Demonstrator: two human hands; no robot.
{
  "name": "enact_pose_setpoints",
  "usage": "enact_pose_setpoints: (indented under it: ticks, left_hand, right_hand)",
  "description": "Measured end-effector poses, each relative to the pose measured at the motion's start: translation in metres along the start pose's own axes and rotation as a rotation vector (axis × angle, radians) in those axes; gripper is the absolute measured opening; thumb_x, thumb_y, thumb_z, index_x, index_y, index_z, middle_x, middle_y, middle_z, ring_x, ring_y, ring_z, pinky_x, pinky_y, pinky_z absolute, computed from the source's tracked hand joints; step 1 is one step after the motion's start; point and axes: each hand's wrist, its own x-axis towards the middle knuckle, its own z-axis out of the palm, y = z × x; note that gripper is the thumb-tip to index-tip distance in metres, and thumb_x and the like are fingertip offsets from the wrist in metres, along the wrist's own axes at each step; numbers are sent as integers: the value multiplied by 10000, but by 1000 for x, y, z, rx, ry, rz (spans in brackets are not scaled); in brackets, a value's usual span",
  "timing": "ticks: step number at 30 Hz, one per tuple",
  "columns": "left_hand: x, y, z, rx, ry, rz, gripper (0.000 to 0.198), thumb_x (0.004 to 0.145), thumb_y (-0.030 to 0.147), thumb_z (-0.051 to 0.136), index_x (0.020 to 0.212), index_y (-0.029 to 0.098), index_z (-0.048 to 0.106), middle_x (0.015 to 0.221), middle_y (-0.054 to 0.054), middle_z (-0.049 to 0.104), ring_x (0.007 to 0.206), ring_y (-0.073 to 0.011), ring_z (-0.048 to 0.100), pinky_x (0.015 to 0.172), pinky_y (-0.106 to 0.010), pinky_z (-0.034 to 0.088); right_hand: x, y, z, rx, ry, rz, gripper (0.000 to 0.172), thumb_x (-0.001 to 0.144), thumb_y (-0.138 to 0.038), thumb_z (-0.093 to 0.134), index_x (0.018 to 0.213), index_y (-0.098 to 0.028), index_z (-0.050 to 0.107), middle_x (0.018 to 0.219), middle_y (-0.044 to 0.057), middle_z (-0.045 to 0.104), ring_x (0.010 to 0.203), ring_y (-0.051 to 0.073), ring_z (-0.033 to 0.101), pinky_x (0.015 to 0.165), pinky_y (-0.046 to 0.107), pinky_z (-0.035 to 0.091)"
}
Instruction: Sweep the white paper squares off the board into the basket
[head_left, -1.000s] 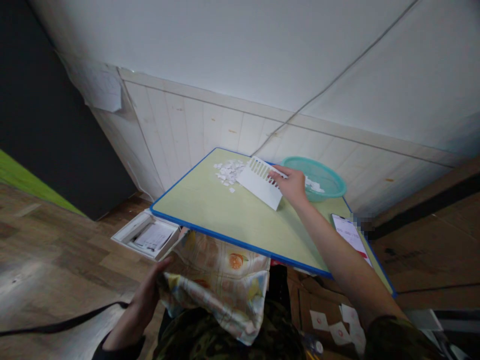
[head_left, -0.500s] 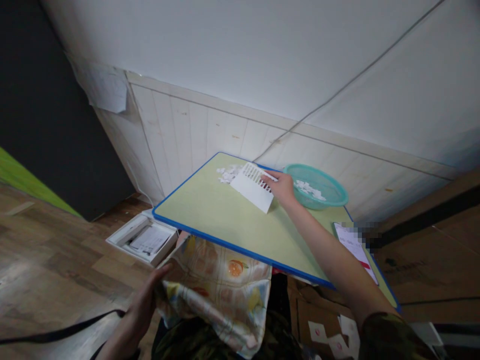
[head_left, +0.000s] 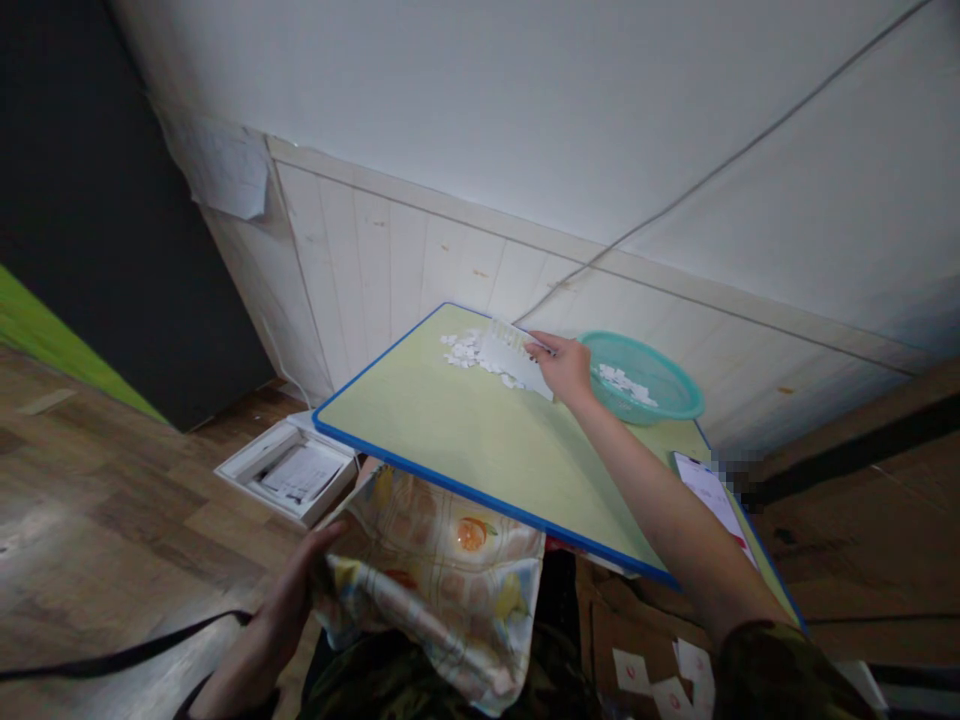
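My right hand [head_left: 564, 372] pinches a white card [head_left: 517, 358] with rows of cut-out slots at its right edge. It is held tilted over the far part of the pale green table [head_left: 420, 420]. Small white paper pieces [head_left: 463, 348] lie in a loose pile left of the card and along its lower edge. Just right of the hand stands a turquoise plastic basket [head_left: 679, 392], with more white pieces [head_left: 628, 385] in it. Low on the left, my left hand [head_left: 296, 585] grips the edge of a fruit-patterned cloth [head_left: 450, 570] over my lap; its fingers are partly hidden.
A phone [head_left: 709, 495] lies along the table's right side. An open white box [head_left: 289, 470] sits on the floor left of the table. Cards with red marks [head_left: 631, 670] rest on cardboard at the lower right. A cable [head_left: 675, 205] crosses the wall.
The slotted card has moved slightly back and changed its tilt in my right hand. More white pieces now show at its lower edge. My left hand stays on the cloth.
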Motion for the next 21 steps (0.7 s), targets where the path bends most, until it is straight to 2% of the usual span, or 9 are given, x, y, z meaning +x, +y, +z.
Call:
enact_pose_setpoints:
  ticks: [3,5,10,15,18,21]
  left_hand:
    - [-3,6,2,-13,1,-48,320,670,437,683,899,226,756,1123,-26,738,1200,-347,546,829,-385,516]
    - [-3,7,4,-32,-20,-31,306,656,414,687,887,225,755,1096,-19,748,1172,-331,564,816,-363,521]
    - [4,-3,-1,-61,-32,-24,319,700,436,651,916,221,747,1149,-18,732,1140,-298,592,766,-325,522]
    - [9,-9,-6,-68,-45,-21,330,696,430,666,931,215,754,1183,-31,719,1207,-304,547,796,-321,510]
    - [6,-4,-3,-77,-34,-32,316,674,436,678,897,229,763,1191,-14,717,1258,-303,499,836,-320,491]
    - [-1,6,4,-68,-29,-46,293,646,443,691,847,244,767,1119,-13,744,1199,-323,546,803,-350,507]
  right_hand:
    - [-4,-3,-6,42,-18,-7,289,811,-338,635,1052,-219,740,842,40,757,763,210,701,742,308,515]
    - [-7,-4,-10,95,-21,6,305,799,-362,647,1048,-214,741,831,36,757,739,205,698,722,305,522]
    - [-7,-5,-17,108,-75,12,295,766,-349,680,1018,-213,752,892,43,756,760,209,700,726,303,527]
    - [-1,-1,-23,40,-25,4,296,804,-333,635,1052,-211,741,816,39,756,737,204,699,716,302,519]
    - [-3,0,-24,27,-45,-5,286,798,-313,639,1041,-207,745,822,45,756,741,204,698,716,302,515]
    - [-7,0,-26,84,-73,26,313,783,-343,654,1047,-200,742,830,49,756,723,204,694,682,301,523]
